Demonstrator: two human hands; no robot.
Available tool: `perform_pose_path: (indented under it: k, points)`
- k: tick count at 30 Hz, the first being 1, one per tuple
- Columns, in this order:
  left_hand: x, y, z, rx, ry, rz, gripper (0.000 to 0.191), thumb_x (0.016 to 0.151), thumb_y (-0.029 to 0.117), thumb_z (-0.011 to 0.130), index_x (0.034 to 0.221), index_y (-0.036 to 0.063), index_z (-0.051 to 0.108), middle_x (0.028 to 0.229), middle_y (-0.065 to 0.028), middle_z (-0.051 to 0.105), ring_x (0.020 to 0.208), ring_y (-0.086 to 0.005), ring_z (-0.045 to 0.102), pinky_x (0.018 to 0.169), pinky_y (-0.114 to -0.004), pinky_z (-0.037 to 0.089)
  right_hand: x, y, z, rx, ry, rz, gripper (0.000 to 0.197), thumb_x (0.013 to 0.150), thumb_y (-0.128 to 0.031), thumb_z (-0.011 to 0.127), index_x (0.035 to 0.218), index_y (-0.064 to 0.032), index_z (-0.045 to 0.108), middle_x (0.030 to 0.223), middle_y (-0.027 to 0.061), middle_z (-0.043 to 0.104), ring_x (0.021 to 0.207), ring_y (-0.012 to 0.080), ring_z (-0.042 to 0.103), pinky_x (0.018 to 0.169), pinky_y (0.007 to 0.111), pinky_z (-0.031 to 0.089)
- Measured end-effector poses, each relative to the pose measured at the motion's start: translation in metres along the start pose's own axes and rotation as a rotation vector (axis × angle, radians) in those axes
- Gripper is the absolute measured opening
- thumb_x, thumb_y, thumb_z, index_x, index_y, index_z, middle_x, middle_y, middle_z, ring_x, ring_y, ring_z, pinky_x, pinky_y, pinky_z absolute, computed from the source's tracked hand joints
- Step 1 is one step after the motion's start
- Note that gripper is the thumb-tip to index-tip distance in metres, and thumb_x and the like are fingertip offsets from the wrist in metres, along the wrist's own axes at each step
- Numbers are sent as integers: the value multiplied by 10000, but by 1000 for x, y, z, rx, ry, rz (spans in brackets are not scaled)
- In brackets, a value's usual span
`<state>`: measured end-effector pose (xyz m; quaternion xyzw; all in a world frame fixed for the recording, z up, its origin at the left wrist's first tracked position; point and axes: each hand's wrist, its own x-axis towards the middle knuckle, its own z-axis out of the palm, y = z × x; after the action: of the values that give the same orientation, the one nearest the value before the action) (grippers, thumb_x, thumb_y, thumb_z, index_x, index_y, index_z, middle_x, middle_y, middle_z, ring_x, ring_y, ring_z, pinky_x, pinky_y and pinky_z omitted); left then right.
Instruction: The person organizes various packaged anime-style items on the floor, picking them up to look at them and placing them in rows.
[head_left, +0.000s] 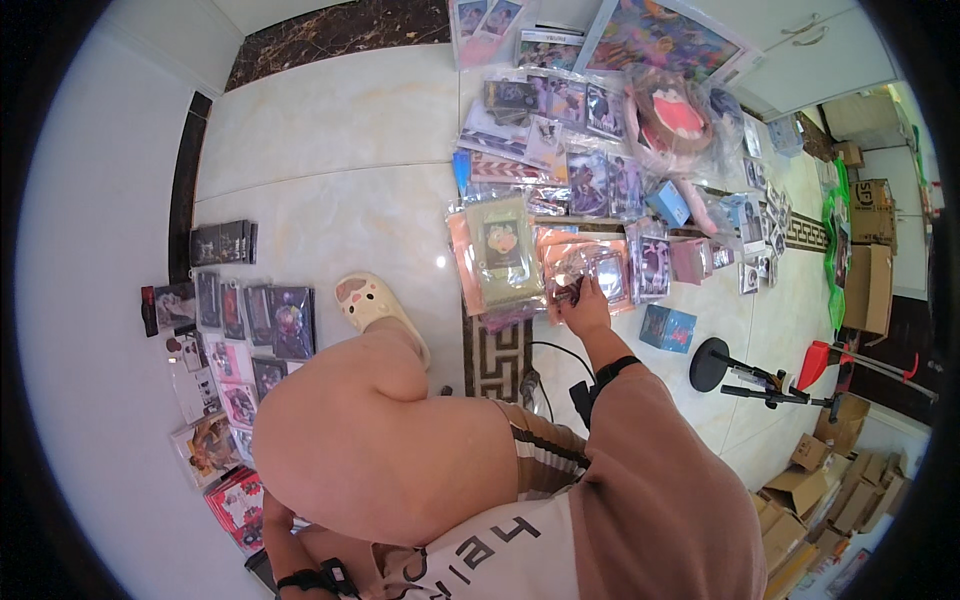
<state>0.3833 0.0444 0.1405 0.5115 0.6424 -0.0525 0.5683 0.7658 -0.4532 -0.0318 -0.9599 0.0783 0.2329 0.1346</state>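
My right hand (589, 306) reaches out over the floor, its fingers on a clear-wrapped orange packet (619, 259); whether they grip it cannot be told. A dark patch shows at the fingertips, too small to make out. Beside it to the left lies a pale green wrapped packet (517, 259) with a cartoon picture. To the right stands a row of wrapped packs (651, 266) with printed figures. Down at the lower left, my left hand (276, 511) is mostly hidden behind my bent knee, near red-and-white printed packs (238, 502).
Dark packs (292, 321) lie in rows along the wall. A bagged plush toy (671, 120) sits among flat packs. A blue box (667, 328) stands near a black stand with a round base (709, 365). Flattened cardboard boxes (847, 495) are piled at lower right. My foot wears a cream clog (375, 304).
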Motion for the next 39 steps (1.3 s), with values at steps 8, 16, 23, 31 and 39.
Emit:
perform_pose_path:
  k: [8, 16, 23, 31, 39]
  points:
    - [2, 4, -5, 151, -8, -136, 307, 854, 306, 524, 1084, 104, 548, 884, -27, 608, 761, -153, 578, 626, -301, 472, 5, -35, -27, -219, -237, 122, 717, 767, -326, 579, 1338, 10, 304, 1406, 212, 283, 1143, 342, 489, 920, 391, 444]
    - [6, -3, -5, 240, 21, -123, 334, 838, 364, 527, 1055, 113, 562, 881, -23, 596, 736, -150, 564, 618, -299, 462, 18, -36, 7, -340, -94, 232, 673, 763, -232, 614, 1288, 70, 321, 1293, 221, 396, 1061, 301, 555, 871, 373, 477]
    - [83, -91, -111, 1520, -379, 262, 321, 782, 326, 567, 963, 62, 582, 680, -84, 605, 636, -260, 603, 585, -364, 478, 43, -62, -18, -403, -496, 162, 444, 824, -260, 543, 1204, -30, 532, 1220, 154, 539, 1103, 301, 540, 893, 354, 451]
    - [32, 6, 30, 1072, -157, 72, 316, 752, 316, 584, 920, 50, 576, 679, -119, 607, 654, -299, 608, 596, -384, 477, 130, -156, -76, -313, 28, -152, 480, 796, -360, 533, 1169, -59, 512, 1102, 157, 571, 994, 321, 582, 831, 439, 478]
    - [-67, 216, 211, 859, -323, 98, 310, 729, 304, 600, 893, 43, 568, 691, -133, 602, 668, -309, 602, 600, -388, 471, 233, -250, -55, -504, 278, -168, 642, 830, -252, 518, 1392, -116, 238, 1449, 71, 237, 1286, 289, 321, 967, 421, 373]
